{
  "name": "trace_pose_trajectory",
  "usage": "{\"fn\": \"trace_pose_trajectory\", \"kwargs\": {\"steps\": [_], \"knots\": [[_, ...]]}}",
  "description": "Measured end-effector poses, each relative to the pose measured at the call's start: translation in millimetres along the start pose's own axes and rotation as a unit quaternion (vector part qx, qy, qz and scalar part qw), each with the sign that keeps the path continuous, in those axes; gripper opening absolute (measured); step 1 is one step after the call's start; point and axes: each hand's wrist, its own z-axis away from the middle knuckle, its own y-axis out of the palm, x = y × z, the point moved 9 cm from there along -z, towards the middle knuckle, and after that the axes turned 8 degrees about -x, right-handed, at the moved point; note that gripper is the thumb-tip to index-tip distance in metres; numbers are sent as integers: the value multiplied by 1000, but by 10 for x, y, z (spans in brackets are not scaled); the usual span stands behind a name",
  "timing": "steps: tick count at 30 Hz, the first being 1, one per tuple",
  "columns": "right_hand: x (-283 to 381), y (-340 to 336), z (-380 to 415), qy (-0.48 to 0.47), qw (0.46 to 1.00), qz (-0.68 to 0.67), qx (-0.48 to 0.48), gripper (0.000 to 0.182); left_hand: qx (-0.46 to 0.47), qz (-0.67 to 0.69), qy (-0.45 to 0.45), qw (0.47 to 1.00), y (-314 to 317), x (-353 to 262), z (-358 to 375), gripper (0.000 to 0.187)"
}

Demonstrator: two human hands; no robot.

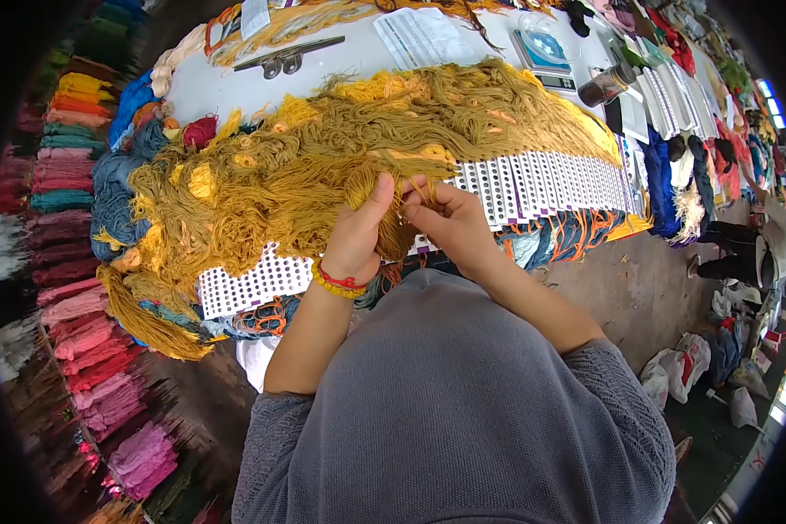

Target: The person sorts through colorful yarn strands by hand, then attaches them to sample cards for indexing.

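My left hand, with red and yellow bracelets at the wrist, is closed round a bundle of olive-gold thread, thumb pointing up. Close beside it, the fingers of my right hand pinch a few strands drawn from that bundle. Beneath both hands spreads a large heap of olive and yellow thread. White cards with rows of dark holes stick out from under the heap along the table's near edge; the heap's threads run over them.
On the white table lie a metal clip bar, printed papers and a digital scale. A dark jar stands at the right. Coloured yarn hanks line the left side. Plastic bags sit on the floor at right.
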Motion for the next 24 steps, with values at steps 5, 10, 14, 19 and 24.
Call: {"fn": "trace_pose_trajectory", "kwargs": {"steps": [5,10,14,19,24], "knots": [[4,-11,-4,-21,999,-43,-20,7,-5,9,-14,1000,57,-38,54,52],[-59,-51,25,55,994,-89,-31,10,-7,18,-24,1000,64,-45,75,50],[-110,-61,11,57,991,-119,-18,11,13,39,-15,999,61,-52,60,46],[-74,-34,-23,7,1000,6,-10,8,-3,24,-41,999,45,-25,74,50],[-58,-3,2,-36,969,237,51,6,16,18,-32,999,36,28,25,51]]}}
